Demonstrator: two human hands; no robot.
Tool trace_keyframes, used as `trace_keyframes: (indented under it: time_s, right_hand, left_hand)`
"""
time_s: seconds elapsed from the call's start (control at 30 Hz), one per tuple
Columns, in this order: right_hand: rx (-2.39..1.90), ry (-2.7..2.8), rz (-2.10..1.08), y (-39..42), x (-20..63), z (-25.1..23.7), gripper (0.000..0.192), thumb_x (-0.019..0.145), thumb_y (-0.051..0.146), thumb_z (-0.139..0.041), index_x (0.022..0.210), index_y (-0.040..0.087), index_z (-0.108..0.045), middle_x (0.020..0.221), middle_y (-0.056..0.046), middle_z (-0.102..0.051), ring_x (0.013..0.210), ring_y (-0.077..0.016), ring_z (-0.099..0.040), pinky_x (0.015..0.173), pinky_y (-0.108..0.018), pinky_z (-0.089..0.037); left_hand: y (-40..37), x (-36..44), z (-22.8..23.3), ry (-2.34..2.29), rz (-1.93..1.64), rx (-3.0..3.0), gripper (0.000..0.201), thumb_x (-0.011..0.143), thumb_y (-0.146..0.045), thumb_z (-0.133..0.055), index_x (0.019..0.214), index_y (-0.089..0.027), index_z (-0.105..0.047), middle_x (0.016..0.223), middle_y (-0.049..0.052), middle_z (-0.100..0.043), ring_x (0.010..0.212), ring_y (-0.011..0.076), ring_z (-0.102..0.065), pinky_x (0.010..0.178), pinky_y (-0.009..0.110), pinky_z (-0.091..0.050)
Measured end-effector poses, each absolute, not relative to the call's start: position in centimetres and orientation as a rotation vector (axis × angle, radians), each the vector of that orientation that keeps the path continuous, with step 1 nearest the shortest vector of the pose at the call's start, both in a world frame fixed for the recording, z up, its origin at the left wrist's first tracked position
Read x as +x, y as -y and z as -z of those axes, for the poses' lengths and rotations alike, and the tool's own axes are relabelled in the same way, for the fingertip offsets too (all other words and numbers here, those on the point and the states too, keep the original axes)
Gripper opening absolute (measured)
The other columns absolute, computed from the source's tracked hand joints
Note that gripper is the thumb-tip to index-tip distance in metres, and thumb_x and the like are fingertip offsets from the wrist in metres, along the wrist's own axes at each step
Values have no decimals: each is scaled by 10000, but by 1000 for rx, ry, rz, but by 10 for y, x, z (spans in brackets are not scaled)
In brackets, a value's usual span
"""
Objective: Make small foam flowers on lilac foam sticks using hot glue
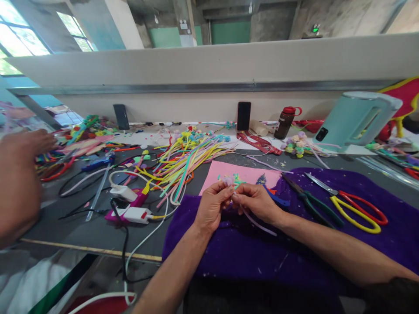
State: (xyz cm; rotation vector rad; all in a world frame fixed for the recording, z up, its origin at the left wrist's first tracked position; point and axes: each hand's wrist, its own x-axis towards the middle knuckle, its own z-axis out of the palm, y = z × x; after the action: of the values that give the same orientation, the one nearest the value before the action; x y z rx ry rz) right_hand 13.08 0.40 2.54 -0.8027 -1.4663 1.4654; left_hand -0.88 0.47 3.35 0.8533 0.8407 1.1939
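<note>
My left hand [213, 206] is closed in a pinch at the base of a small fuzzy lilac pipe-cleaner flower [228, 179]. Close against it, my right hand [258, 203] pinches the lilac stem below the flower head, and the stem's loose end [262, 226] hangs toward the lower right. Both hands are above a purple cloth [225, 253], at the front edge of a pink sheet [218, 171] with small green and yellow bits [240, 179] on it. Behind my right hand lies a blue-handled tool [278, 199], partly hidden.
Dark green pliers [316, 205] and red-and-yellow scissors [356, 209] lie right. A pipe-cleaner pile [193, 157], power strip [131, 211] and cables are left. A kettle [353, 117], bottle [285, 123] and phone [244, 116] stand behind. Another person's arm [19, 187] reaches in left.
</note>
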Motion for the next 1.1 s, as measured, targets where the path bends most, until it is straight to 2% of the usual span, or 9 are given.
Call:
trace_keyframes:
  time_s: [0.1,0.27,0.43,0.57,0.7,0.87,1.03,1.1]
  right_hand:
    - [-783,1454,-1468,-5,133,-27,246,787,383,-579,728,145,-584,656,-1,-597,495,-79,-533,467,-204,-443]
    - [-847,1472,-1510,-5,135,-28,281,804,417,-547,750,143,-578,660,-5,-613,442,-61,-524,401,-169,-360]
    - [-869,1531,-1498,1,134,-30,309,794,451,-542,739,149,-575,638,3,-612,430,-64,-525,365,-161,-314]
    - [-797,1669,-1517,6,137,-41,311,801,444,-534,737,147,-599,643,0,-612,452,-74,-534,388,-172,-353]
    - [-723,1759,-1470,10,149,-61,249,771,389,-592,748,146,-643,672,-16,-634,558,-99,-568,525,-213,-442]
    - [-679,1639,-1407,18,162,-84,219,750,339,-627,889,169,-635,737,-21,-657,568,-100,-570,485,-197,-421]
    - [-353,1814,-1415,34,167,-98,533,642,253,-730,1141,231,-542,939,-13,-615,677,-98,-559,579,-214,-444]
    - [-326,1924,-1322,40,170,-102,578,636,256,-736,1173,240,-522,973,-16,-597,690,-98,-548,577,-209,-435]
  left_hand:
    - [-4,-8,-35,-815,-1151,892,360,605,-299,-733,915,-129,-661,550,-25,-538,434,41,-418,391,157,-266]
    - [-4,-10,-34,-814,-1159,971,213,685,-335,-670,696,-126,-633,486,-32,-487,429,48,-411,396,172,-241]
    - [5,-9,-33,-880,-1235,994,210,631,-320,-710,645,-130,-622,480,-43,-480,420,48,-399,412,185,-248]
    - [20,-9,-42,-914,-1295,960,187,619,-296,-718,653,-140,-621,478,-50,-479,421,46,-399,418,176,-262]
    - [38,-16,-65,-913,-1346,984,169,638,-280,-707,671,-145,-609,590,-22,-584,416,33,-400,391,167,-245]
    - [67,-19,-91,-965,-1236,1161,149,682,-284,-676,697,-152,-607,606,3,-607,398,39,-399,376,173,-236]
    - [89,-9,-96,-1048,-1220,1384,112,684,-271,-675,696,-164,-645,546,-38,-500,428,45,-379,406,184,-261]
    - [94,-5,-94,-1078,-1234,1420,106,687,-272,-670,705,-170,-650,558,-41,-503,436,46,-373,423,188,-274]
